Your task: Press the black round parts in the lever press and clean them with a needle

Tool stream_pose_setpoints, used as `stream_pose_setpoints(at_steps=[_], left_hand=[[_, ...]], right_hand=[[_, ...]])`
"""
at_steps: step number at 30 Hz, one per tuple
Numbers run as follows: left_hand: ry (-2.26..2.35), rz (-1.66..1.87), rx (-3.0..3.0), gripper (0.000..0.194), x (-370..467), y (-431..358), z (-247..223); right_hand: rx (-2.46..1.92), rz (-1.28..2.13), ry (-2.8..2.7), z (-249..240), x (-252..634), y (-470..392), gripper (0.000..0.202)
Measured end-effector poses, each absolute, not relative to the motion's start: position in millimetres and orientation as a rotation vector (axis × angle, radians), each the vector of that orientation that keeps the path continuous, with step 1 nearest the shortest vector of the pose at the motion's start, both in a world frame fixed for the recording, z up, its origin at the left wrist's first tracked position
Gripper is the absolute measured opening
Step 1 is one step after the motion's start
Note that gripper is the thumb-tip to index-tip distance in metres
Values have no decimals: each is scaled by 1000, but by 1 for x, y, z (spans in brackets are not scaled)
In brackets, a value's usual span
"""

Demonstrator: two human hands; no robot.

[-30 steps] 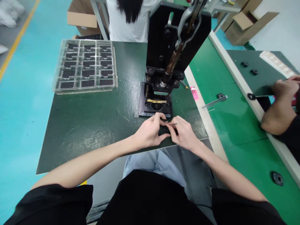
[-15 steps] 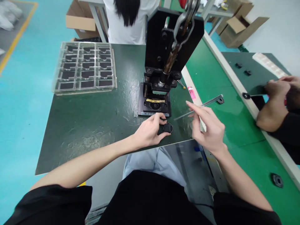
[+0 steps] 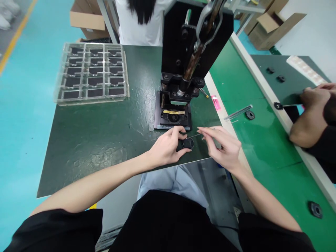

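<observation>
My left hand (image 3: 168, 145) grips a small black round part (image 3: 188, 143) on the dark green tabletop (image 3: 86, 140), near its front edge. Just right of it, my right hand (image 3: 223, 145) pinches a thin metal strip or rod (image 3: 194, 135), whose tip reaches the top of the black part. Directly behind my left hand stands a black hand press (image 3: 172, 119), with a yellow strip (image 3: 173, 112) across its lower fixture.
A clear tray (image 3: 126, 84) of dark pieces lies at the left. Right of the press are a pink label (image 3: 216, 103), clear strips (image 3: 238, 112) and a black part (image 3: 250, 114). Another person's hands (image 3: 315, 98) work at the far right.
My right hand has moved left to the black part with the thin piece. The longer clear strips now lie apart from it. My left hand has kept its hold. The view has shifted slightly.
</observation>
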State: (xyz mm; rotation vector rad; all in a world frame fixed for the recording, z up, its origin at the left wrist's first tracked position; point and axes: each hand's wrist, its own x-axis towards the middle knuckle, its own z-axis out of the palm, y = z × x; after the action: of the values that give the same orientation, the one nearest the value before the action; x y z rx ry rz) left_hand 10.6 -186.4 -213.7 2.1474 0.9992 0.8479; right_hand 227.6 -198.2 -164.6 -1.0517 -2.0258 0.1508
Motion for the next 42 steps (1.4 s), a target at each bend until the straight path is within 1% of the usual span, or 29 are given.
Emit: stream_pose_setpoints(at_steps=[9,13,14,15,18,19,22,26,33,36,37,39,42], left_hand=[[997,854,2154,61,11,-187,-212],[1008,837,2146,61,11,-186,-212],[1010,833,2147,61,11,-186,-211],[1010,830,2148,61,11,-186,-210],[1005,823,2156,62,11,-187,-207],[1004,819,2157,62,11,-187,-206],[1006,816,2155,61,11,-187,-206],[1013,832,2147,62,11,-186,-210],[1002,844,2171,54,12,-185,-213],[1015,835,2154,52,12,-184,-213],[1019,830,2144,52,12,-184,-213],[1024,822,2133,53,11,-183,-213],[1026,828,2137,55,11,-182,-214]], right_hand=[[-959,58,-2092,-170,227,-198,43],[-1035,177,-2024,-173,223,-201,52],[-1061,227,-1994,-174,221,-201,50],[-1075,272,-1981,-175,221,-201,44],[-1084,382,-2020,-180,219,-198,14],[-1094,419,-2021,-181,219,-197,12],[-1130,477,-1976,-185,218,-194,15],[-1115,441,-1978,-189,216,-193,17],[-1077,396,-2012,-199,209,-194,19],[-1086,421,-1933,-190,209,-194,19],[-1109,395,-1861,-184,213,-193,18],[-1160,229,-1643,-169,232,-191,16],[-1205,-220,-1389,-154,283,-189,22]])
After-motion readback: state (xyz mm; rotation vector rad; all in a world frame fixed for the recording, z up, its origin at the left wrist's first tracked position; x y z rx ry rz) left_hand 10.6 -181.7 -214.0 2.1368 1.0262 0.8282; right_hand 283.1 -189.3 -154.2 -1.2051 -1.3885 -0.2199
